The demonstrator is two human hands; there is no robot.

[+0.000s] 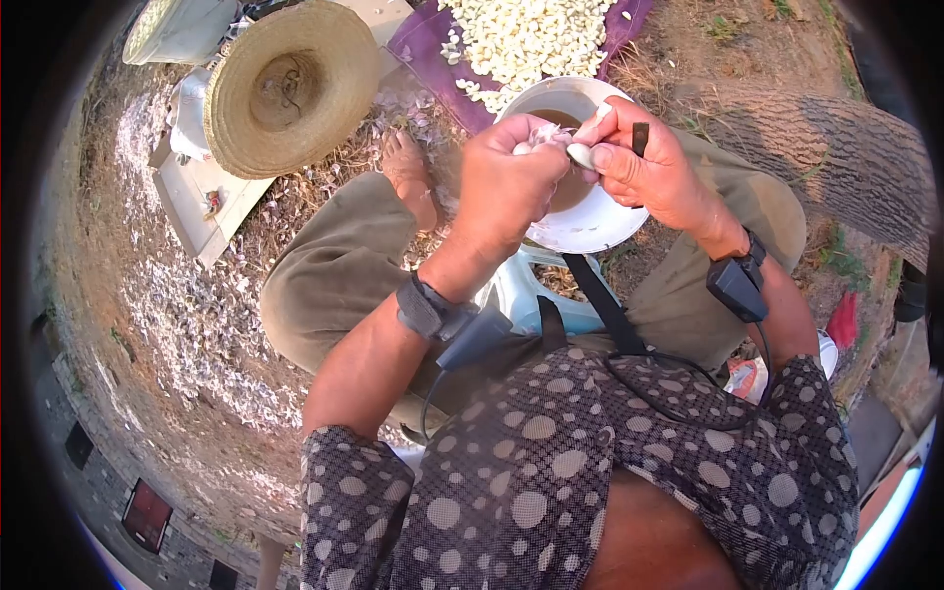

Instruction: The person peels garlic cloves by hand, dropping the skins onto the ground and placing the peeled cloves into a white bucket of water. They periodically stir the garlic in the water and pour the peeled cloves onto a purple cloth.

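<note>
My left hand is closed around a garlic bulb with pinkish-white papery skin, partly hidden by the fingers. Close beside it, my right hand pinches a pale garlic clove between thumb and finger. A dark flat strip, possibly a small knife, also sits in the right hand's fingers. Both hands are above a white bucket holding brownish liquid, which stands between my knees. Peeled garlic cloves lie in a heap on a purple cloth beyond the bucket.
A straw hat rests at the left over a cardboard piece. Behind it is a pale tub. Garlic skins litter the ground. A thick log lies at the right. A light blue plastic stool is below the bucket.
</note>
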